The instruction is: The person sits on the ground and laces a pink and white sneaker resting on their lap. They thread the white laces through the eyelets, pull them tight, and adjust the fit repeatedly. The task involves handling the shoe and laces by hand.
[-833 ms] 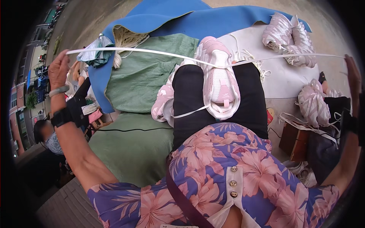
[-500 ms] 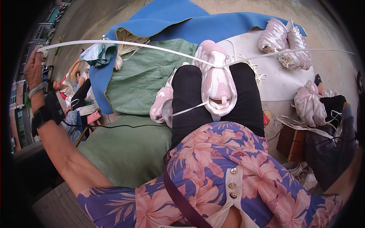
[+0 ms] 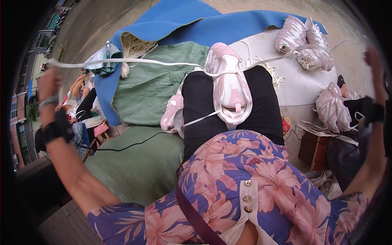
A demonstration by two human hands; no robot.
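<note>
White lace (image 3: 143, 61) (wavy) across shoe (image 3: 232, 83)

Arms (image 3: 83, 175) spread wide and raised, left grip (image 3: 50, 83) curled, right grip (image 3: 373, 59) blurred.

Out from the left hand (image 3: 50, 83) I see a flat lace (image 3: 167, 63) of matt woven cloth. Midway between the hands, the shoe (image 3: 233, 83) pairs dull open mesh with smoother panels. Below the lace, the trousers (image 3: 261, 94) look like matt cloth, and the green sheet (image 3: 159, 92) like creased, faintly shiny plastic. Beyond it, the blue mat (image 3: 237, 26) looks smooth. Nearer the right hand (image 3: 373, 59), the box (image 3: 314, 151) looks wooden.
</note>
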